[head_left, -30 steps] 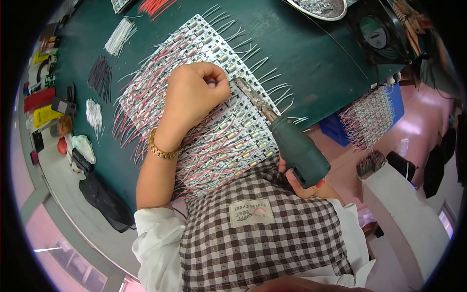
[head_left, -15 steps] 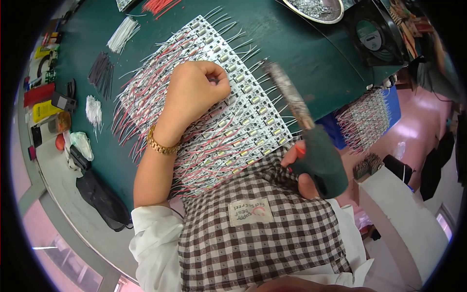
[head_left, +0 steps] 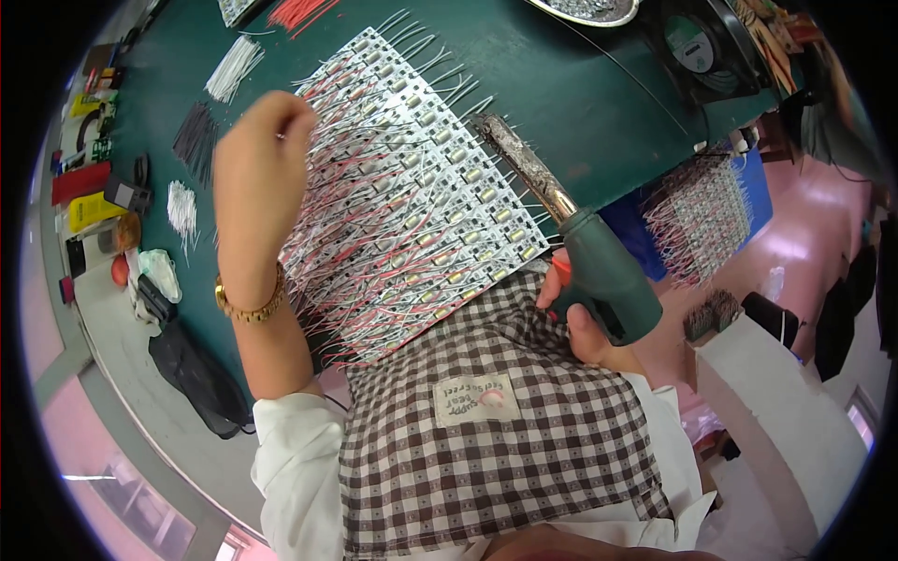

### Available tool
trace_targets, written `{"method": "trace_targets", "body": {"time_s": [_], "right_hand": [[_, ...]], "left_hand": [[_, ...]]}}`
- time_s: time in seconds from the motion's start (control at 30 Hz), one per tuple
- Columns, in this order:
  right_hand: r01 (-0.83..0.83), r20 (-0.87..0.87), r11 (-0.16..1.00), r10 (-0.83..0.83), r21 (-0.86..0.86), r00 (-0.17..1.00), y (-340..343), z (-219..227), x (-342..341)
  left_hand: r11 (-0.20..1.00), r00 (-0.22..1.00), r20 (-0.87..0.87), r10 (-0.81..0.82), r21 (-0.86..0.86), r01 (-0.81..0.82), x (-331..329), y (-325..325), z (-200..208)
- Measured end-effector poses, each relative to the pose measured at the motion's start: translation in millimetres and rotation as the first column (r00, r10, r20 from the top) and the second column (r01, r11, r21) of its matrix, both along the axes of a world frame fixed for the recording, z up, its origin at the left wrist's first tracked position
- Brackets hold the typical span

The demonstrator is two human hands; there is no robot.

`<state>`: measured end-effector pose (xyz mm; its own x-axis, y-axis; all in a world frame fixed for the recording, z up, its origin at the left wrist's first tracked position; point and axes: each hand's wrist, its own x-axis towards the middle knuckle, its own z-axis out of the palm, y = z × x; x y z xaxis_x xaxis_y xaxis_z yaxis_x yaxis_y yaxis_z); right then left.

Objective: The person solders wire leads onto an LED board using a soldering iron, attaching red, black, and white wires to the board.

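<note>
A wide panel of small white circuit boards (head_left: 468,201) lies on the green table, bristling with thin red, white and grey wires. Over its left edge is my left hand (head_left: 262,178), raised with the fingers curled into a pinch; whatever they hold, if anything, is hidden. My right hand (head_left: 585,334) grips a dark green soldering gun (head_left: 613,280) with an orange trigger. Its thick, scorched metal barrel points up and left, the tip appearing beside or just above the panel's right edge, among the wire ends.
Bundles of white wires (head_left: 234,70), black wires (head_left: 195,145), short white wires (head_left: 182,210) and red wires (head_left: 301,11) lie left and far. A metal bowl (head_left: 585,21) and a black fan (head_left: 692,47) stand far right. Another wired panel (head_left: 702,215) rests on something blue.
My left hand has moved left from over the panel's middle to its left edge, still curled. The soldering gun has shifted slightly left and up, its tip nearer the panel's edge.
</note>
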<state>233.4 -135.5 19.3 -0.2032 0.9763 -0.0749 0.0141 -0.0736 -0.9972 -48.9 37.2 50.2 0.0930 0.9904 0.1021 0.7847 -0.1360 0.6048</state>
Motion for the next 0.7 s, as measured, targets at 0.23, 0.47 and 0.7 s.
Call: {"method": "trace_targets", "body": {"time_s": [0.23,0.47,0.7], "right_hand": [[-0.014,0.065,0.999,0.012,0.03,0.998,-7.1,-7.2,3.7],[-0.078,0.085,0.987,0.067,0.137,0.994,-11.6,-12.3,7.8],[-0.035,0.077,0.996,0.042,-0.084,0.996,-17.4,-8.4,2.2]], "left_hand": [[0.985,0.932,0.319,-0.169,0.017,0.173,53.1,-26.1,-28.3],[0.969,0.945,0.294,-0.145,-0.153,0.196,54.5,-26.1,-41.9],[0.966,0.948,0.295,-0.119,-0.187,0.179,56.0,-24.9,-44.3]]}}
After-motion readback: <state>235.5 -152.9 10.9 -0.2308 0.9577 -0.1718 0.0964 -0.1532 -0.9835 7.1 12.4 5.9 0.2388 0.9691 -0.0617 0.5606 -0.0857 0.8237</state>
